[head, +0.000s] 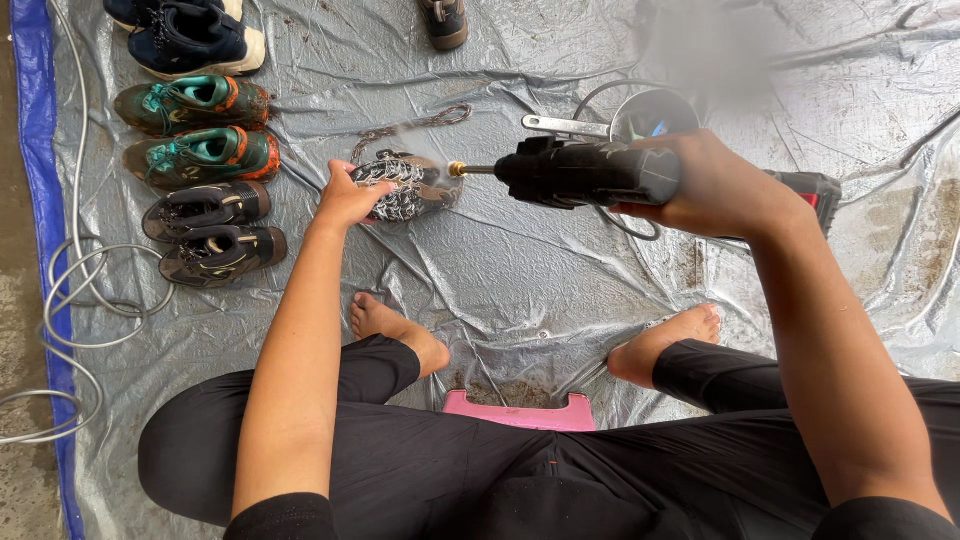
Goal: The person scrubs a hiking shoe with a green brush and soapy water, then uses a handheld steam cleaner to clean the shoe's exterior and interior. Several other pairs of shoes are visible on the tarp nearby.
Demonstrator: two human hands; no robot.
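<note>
Dark lace-patterned shoe (405, 187) lies on its side on the grey plastic tarpaulin (520, 270), far of the person's bare feet, pinned at its heel by the left hand (347, 199), fingers curled on it, forearm stretched straight out. Right hand (712, 185) is clenched around a black handheld spray gun (585, 172), its brass nozzle aimed left, just beside the shoe. Left of these stand six more shoes: two navy, two teal-and-orange, two black. One grey shoe sits far. A pink stool (520, 410) shows between the knees.
</note>
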